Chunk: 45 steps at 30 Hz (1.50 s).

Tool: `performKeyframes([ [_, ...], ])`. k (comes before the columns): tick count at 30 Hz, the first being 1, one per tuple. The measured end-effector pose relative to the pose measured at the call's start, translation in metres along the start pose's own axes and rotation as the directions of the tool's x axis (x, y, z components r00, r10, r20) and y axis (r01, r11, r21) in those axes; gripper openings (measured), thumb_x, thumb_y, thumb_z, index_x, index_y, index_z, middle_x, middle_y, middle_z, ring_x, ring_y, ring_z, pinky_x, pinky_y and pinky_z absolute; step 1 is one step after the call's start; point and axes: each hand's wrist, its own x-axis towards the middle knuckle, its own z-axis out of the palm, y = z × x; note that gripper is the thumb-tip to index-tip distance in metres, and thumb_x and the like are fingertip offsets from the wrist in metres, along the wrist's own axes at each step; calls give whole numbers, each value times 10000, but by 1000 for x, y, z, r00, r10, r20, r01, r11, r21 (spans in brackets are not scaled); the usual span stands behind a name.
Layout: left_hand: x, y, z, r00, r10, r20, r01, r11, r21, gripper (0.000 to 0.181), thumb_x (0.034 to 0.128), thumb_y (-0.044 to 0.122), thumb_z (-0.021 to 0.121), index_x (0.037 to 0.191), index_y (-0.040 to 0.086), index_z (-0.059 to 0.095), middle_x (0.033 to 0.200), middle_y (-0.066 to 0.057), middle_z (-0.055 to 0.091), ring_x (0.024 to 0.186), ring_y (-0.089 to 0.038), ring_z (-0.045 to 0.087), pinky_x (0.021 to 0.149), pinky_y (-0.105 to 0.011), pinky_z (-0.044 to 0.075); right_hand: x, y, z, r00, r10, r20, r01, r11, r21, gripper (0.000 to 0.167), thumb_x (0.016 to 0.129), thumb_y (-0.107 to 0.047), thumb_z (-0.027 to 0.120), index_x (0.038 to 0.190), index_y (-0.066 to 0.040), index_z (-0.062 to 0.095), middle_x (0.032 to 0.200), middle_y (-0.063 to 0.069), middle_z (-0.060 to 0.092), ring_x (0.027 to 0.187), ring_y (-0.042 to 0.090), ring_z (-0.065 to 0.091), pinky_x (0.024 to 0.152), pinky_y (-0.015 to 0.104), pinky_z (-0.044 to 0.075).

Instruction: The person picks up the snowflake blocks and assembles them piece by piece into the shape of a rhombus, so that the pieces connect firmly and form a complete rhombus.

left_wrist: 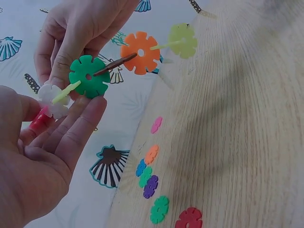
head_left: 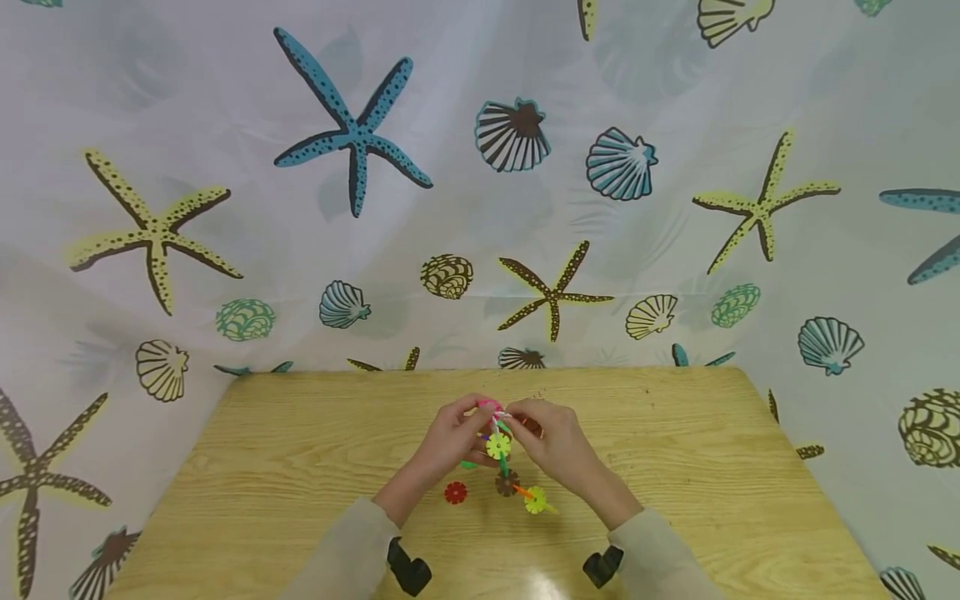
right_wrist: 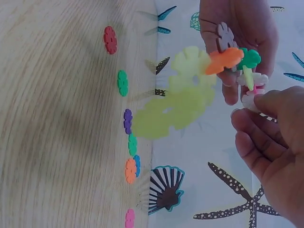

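Both hands hold a chain of notched plastic discs above the table. My left hand (head_left: 452, 436) pinches a pink disc (head_left: 489, 406) at the chain's upper end. At the same end, my right hand (head_left: 557, 436) pinches a white disc (right_wrist: 250, 101). Below hang a yellow disc (head_left: 498, 446), a brown disc (head_left: 507, 482) and a yellow-green disc (head_left: 536, 500), slotted together at angles. In the left wrist view, a green disc (left_wrist: 89, 77) and an orange disc (left_wrist: 140, 53) belong to the chain. Fingers hide part of the joint between pink and white.
Loose discs lie on the wooden table (head_left: 315, 467) under the hands: red (head_left: 455, 492), purple (left_wrist: 150, 186), blue (left_wrist: 141, 167), orange (left_wrist: 151, 154), pink (left_wrist: 156, 125) and two green ones. A patterned cloth (head_left: 450, 208) hangs behind and beside the table.
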Motion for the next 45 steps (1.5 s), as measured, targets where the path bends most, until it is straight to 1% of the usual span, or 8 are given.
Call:
performKeyframes([
  [6,0,-2,-2,1000,14,15,-14,1000,-7,367,1146,261,470,1290,-48,603,921,-99,734,711,-143,778,781,-533,656,1,-1,-2,998,50,39,-50,999,-7,94,1002,-111,730,1080,-75,767,921,38,764,699,42,587,631,190,537],
  [17,1,-6,-5,999,3,-46,-4,1000,-27,359,1145,254,475,1298,-45,600,884,-47,666,746,-176,787,811,-566,645,-1,14,-17,990,131,46,-128,990,-52,140,982,-75,746,1119,-58,763,947,62,777,747,152,704,677,212,579],
  [21,0,-6,-6,998,3,-55,-5,999,-32,332,1146,230,469,1269,-48,604,909,-107,667,740,-172,782,802,-552,650,-3,27,-21,981,194,20,-193,980,-41,127,976,-68,749,1101,-55,767,960,81,787,753,164,702,675,223,576],
  [25,-1,-6,-6,999,12,-35,-13,999,-41,334,1150,217,454,1258,-67,593,1085,-290,727,770,-178,792,794,-502,662,-5,40,-24,962,271,17,-271,962,-25,115,982,-80,744,1093,-67,767,976,84,788,746,145,693,656,225,562],
  [28,-1,-7,-6,1000,16,-23,-17,999,-43,341,1152,221,448,1257,-71,589,1197,-342,710,787,-172,796,792,-468,666,-7,49,-26,943,333,27,-333,943,-15,112,991,-95,734,1096,-68,763,976,84,782,747,138,678,652,237,552],
  [33,-1,-7,-7,999,25,-20,-26,999,-45,339,1152,214,447,1259,-74,590,1188,-328,719,781,-165,794,787,-453,668,-11,64,-27,906,422,30,-421,906,-46,113,997,-99,719,1100,-70,756,989,76,769,773,141,657,682,269,550],
  [40,-1,-7,-8,999,31,-30,-32,998,-49,313,1151,215,450,1163,-63,594,1165,-301,741,778,-212,796,770,-442,670,-15,82,-27,872,486,50,-483,873,-64,172,984,-57,697,1136,12,733,1018,120,742,855,250,683,756,376,592],
  [45,-1,-6,-8,999,20,-36,-22,998,-58,295,1150,205,444,1163,-44,603,1128,-267,758,755,-184,790,760,-439,671,-19,96,-21,843,533,68,-530,846,-61,239,989,-71,698,1207,26,713,1032,135,701,834,208,650,723,342,565],
])
